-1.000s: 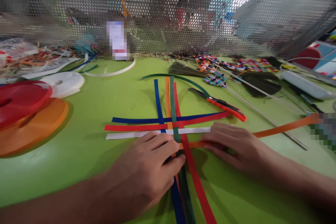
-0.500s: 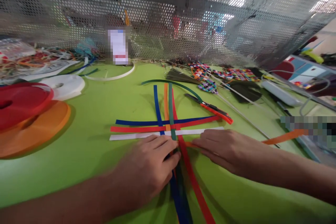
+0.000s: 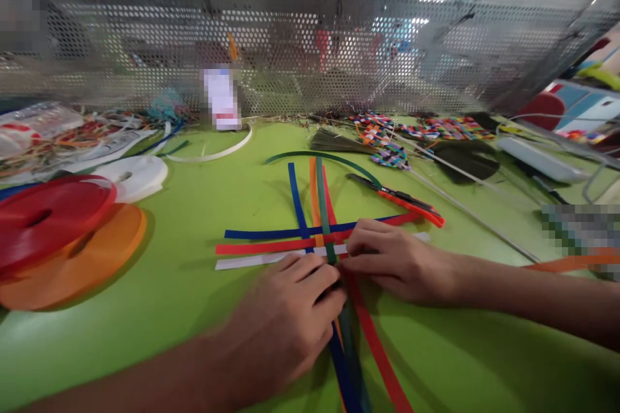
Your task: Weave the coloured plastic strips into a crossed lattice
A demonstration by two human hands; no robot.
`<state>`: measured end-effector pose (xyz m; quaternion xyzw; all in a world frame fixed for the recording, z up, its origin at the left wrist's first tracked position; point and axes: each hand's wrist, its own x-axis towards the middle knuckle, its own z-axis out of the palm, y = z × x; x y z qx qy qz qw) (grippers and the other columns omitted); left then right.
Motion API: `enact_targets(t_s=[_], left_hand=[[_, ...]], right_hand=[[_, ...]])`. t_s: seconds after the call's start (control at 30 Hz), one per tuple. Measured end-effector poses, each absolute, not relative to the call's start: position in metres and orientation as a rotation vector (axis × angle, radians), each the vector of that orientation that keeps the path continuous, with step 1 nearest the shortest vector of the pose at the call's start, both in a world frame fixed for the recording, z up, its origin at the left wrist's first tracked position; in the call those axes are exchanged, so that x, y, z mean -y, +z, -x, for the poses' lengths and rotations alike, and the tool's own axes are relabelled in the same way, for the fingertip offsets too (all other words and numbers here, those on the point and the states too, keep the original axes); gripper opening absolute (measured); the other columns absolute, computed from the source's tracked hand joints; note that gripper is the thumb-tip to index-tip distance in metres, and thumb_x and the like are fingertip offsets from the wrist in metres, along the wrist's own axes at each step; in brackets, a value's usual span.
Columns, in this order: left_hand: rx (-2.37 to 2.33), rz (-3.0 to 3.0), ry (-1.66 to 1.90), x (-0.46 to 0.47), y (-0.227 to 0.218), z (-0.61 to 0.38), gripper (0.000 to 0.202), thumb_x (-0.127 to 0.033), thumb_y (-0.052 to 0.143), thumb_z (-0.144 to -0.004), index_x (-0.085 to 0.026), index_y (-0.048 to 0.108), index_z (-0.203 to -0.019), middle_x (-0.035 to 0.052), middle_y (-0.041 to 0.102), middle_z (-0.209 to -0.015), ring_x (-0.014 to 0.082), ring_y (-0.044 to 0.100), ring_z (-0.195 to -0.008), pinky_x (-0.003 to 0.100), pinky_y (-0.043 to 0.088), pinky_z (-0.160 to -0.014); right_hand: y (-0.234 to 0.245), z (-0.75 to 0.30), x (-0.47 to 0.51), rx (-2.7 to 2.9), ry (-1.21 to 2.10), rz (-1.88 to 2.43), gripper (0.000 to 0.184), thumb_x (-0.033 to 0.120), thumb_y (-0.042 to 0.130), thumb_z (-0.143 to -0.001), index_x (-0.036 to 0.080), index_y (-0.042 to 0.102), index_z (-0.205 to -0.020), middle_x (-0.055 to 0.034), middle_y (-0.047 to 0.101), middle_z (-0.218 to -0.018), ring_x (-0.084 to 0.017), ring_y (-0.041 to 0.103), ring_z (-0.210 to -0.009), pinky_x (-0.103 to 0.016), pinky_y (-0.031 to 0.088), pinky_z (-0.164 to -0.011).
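Observation:
Coloured strips lie woven in a cross on the green table (image 3: 203, 206): upright blue (image 3: 295, 197), orange, green (image 3: 322, 200) and red strips, crossed by blue, red (image 3: 256, 247) and white (image 3: 252, 260) ones. My left hand (image 3: 285, 322) presses down on the upright strips just below the crossing, fingers bent. My right hand (image 3: 397, 264) rests at the right of the crossing, fingers pressed together on an orange strip (image 3: 571, 263) that trails off to the right. Its fingertips meet my left hand's at the crossing.
Red-handled scissors (image 3: 402, 197) lie behind my right hand. Red (image 3: 43, 219), orange (image 3: 77, 264) and white (image 3: 130, 174) strip rolls stand at left. Woven coloured mats (image 3: 426, 126), dark fibre bundles and thin rods lie at back right. A perforated metal screen (image 3: 310, 39) walls the far edge.
My right hand has slid left along the orange strip to the crossing, pulling the strip's free end in. My left hand has stayed on the upright strips.

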<state>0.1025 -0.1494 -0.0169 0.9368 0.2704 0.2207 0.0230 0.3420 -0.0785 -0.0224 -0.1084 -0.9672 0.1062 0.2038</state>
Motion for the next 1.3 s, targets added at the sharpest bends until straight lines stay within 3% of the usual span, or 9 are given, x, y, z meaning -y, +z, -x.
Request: enact_targets(t_s=[0.2, 0.33, 0.53, 1.3], left_hand=[[-0.880, -2.823, 0.768, 0.146, -0.011, -0.101, 0.025, -0.007, 0.045, -0.096, -0.012, 0.066, -0.107, 0.0108, 0.066, -0.108, 0.0250, 0.062, -0.099, 0.041, 0.057, -0.087], [-0.923, -2.777, 0.759, 0.142, -0.009, -0.098, 0.021, -0.004, 0.046, -0.095, -0.012, 0.066, -0.095, 0.0087, 0.063, -0.093, 0.0226, 0.062, -0.090, 0.037, 0.056, -0.079], [-0.889, -2.789, 0.666, 0.139, -0.005, -0.096, 0.024, -0.001, 0.044, -0.094, -0.010, 0.065, -0.085, 0.0094, 0.062, -0.086, 0.0240, 0.060, -0.087, 0.038, 0.055, -0.073], [-0.902, -2.800, 0.709, 0.139, -0.003, -0.094, 0.028, -0.002, 0.047, -0.095, -0.009, 0.070, -0.083, 0.0096, 0.063, -0.081, 0.0227, 0.061, -0.083, 0.035, 0.054, -0.069]], right_hand=[[-0.027, -0.343, 0.081, 2.663, 0.193, 0.333, 0.030, 0.008, 0.039, -0.100, 0.012, 0.069, -0.099, -0.0110, 0.064, -0.093, -0.020, 0.051, -0.083, -0.035, 0.048, -0.072], [-0.028, -0.342, 0.082, 2.661, 0.158, 0.342, 0.028, 0.010, 0.041, -0.101, 0.013, 0.068, -0.094, -0.0101, 0.063, -0.088, -0.020, 0.051, -0.081, -0.035, 0.046, -0.071], [-0.025, -0.346, 0.084, 2.737, 0.105, 0.293, 0.029, 0.014, 0.037, -0.104, 0.011, 0.066, -0.106, -0.0120, 0.066, -0.101, -0.022, 0.053, -0.092, -0.038, 0.049, -0.082], [-0.023, -0.349, 0.081, 2.758, 0.217, 0.273, 0.029, 0.012, 0.041, -0.102, 0.016, 0.068, -0.112, -0.0121, 0.067, -0.108, -0.022, 0.053, -0.095, -0.039, 0.047, -0.083]])
